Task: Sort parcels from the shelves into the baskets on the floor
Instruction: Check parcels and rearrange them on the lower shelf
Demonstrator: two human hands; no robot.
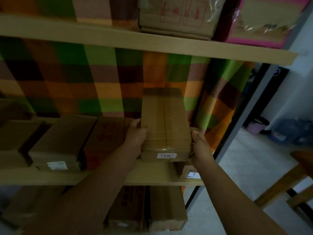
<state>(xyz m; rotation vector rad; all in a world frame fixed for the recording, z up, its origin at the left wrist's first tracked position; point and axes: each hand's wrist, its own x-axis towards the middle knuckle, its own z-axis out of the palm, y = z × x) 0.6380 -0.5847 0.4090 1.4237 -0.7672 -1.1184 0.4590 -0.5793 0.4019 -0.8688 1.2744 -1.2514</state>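
Currently long parcel (165,126) on middle shelf (149,175), right end, clamped between left hand (137,131) and right hand (199,145), fingers pressed to its sides. Risk: side-squeeze grip slipping, dropping it onto small box (189,172) beneath.

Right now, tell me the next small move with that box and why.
Probably draw the long cardboard box straight back off the middle shelf. The left hand and right hand already clamp its two sides, its labelled end overhangs a small parcel, and no basket is in view yet.
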